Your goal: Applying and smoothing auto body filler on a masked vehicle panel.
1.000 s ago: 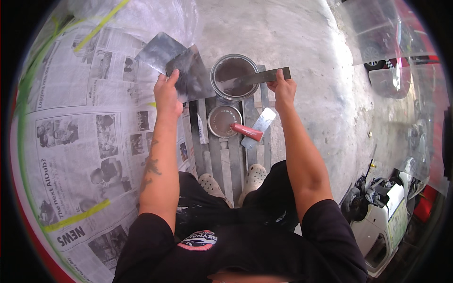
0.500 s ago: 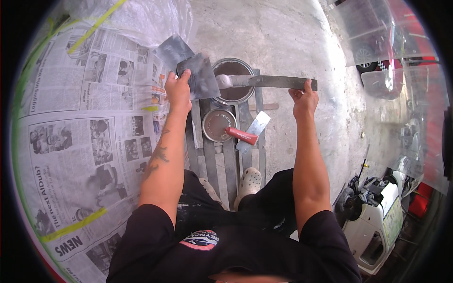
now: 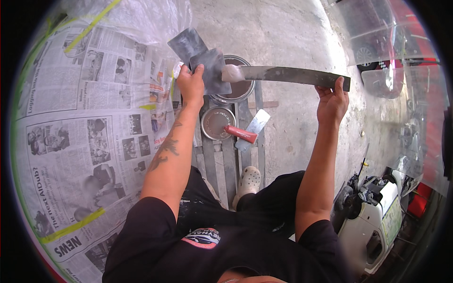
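My left hand (image 3: 191, 87) is closed on two dark, flat rectangular spreaders, a front one (image 3: 211, 66) and a rear one (image 3: 188, 43), fanned apart and smudged with grey. My right hand (image 3: 332, 104) pinches the far end of a long dark flat metal strip (image 3: 297, 75). A lump of pale putty (image 3: 232, 73) clings to the strip's left end, at the right edge of the front spreader; whether it touches the spreader I cannot tell. Below the strip stands an open round can (image 3: 241, 90) of brownish-grey filler, partly hidden by the spreader.
On a slatted stand (image 3: 210, 162) lie a round lid (image 3: 218, 123), a red tube (image 3: 240, 134) and a pale metal scraper (image 3: 257, 123). Newspaper masking (image 3: 71, 165) covers a surface at my left. A white car part (image 3: 377, 221) sits at lower right.
My right hand has moved right, drawing the strip with its putty up off the can's mouth. My left hand has shifted a little right and up with the spreaders.
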Demonstrator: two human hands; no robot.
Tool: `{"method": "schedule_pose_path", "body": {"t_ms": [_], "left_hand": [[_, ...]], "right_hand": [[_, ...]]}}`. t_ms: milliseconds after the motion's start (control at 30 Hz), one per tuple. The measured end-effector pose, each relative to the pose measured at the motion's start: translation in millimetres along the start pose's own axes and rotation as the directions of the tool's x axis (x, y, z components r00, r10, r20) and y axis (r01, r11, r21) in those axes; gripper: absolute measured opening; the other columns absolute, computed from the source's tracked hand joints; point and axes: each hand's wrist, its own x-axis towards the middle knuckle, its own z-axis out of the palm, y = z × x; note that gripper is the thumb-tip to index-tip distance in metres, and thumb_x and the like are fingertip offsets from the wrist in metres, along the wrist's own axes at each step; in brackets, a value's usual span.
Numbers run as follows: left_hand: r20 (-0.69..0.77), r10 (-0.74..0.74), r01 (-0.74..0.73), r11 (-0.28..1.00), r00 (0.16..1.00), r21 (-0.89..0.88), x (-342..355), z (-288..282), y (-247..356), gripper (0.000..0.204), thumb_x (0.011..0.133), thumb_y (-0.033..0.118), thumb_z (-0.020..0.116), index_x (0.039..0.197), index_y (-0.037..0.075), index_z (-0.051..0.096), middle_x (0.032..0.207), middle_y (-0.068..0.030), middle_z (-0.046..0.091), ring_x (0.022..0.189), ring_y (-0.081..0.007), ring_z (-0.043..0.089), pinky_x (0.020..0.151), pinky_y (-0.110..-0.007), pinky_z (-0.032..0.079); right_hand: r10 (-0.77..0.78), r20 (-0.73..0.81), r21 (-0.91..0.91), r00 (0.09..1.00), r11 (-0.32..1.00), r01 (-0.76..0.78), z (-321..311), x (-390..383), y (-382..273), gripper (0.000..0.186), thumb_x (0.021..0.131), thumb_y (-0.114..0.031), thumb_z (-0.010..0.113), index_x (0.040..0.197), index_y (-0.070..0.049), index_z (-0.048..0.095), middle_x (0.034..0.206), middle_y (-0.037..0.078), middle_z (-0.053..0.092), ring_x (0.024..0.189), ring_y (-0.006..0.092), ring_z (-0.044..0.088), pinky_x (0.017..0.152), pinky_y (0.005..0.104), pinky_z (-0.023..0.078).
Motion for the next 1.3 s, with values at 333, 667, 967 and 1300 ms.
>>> {"method": "schedule_pose_path", "body": {"t_ms": [333, 667, 967, 1300], "left_hand": [[-0.008, 0.092, -0.091, 0.993, 0.996, 0.070, -2.8, -2.0, 0.9, 0.020, 0.086, 0.010, 0.064, 0.091, -0.003, 0.049, 0.077, -0.0056, 0.060, 0.066, -0.0083, 0.046, 0.058, -0.026, 0.039], [-0.051, 0.180, -0.182, 0.983, 0.982, -0.032, -8.3, 6.3, 2.9, 0.016, 0.086, 0.008, 0.064, 0.085, 0.001, 0.049, 0.072, -0.0023, 0.058, 0.062, -0.0059, 0.046, 0.054, -0.025, 0.037], [-0.030, 0.146, -0.149, 0.972, 0.989, -0.181, -6.2, 13.1, -13.4, 0.022, 0.086, 0.009, 0.066, 0.077, 0.006, 0.046, 0.067, 0.0044, 0.047, 0.060, -0.0052, 0.040, 0.051, -0.025, 0.032], [0.081, -0.124, 0.148, 0.822, 0.989, -0.550, -9.2, 20.1, -4.3, 0.013, 0.088, 0.011, 0.064, 0.094, 0.007, 0.053, 0.093, -0.0046, 0.060, 0.086, -0.0161, 0.058, 0.076, -0.031, 0.049]], "right_hand": [[-0.192, 0.065, -0.115, 0.979, 0.973, 0.199, 19.7, -21.4, -18.5, 0.027, 0.097, -0.026, 0.055, 0.102, 0.000, 0.056, 0.093, 0.012, 0.066, 0.082, 0.0216, 0.066, 0.074, 0.0357, 0.055], [-0.310, 0.147, -0.236, 0.939, 0.911, 0.337, 48.5, -48.5, -33.8, 0.027, 0.097, -0.025, 0.055, 0.101, 0.001, 0.062, 0.096, 0.012, 0.066, 0.084, 0.0186, 0.066, 0.074, 0.0343, 0.057], [-0.528, 0.407, -0.371, 0.746, 0.651, 0.663, 81.8, -64.3, -47.3, 0.023, 0.097, -0.019, 0.055, 0.100, 0.001, 0.066, 0.090, 0.008, 0.069, 0.077, 0.0129, 0.064, 0.069, 0.0276, 0.054], [-0.512, 0.577, -0.423, 0.636, 0.479, 0.769, 137.0, -83.6, -64.6, 0.020, 0.088, -0.012, 0.061, 0.074, 0.000, 0.056, 0.056, 0.012, 0.051, 0.046, 0.0258, 0.046, 0.047, 0.0334, 0.039]]}}
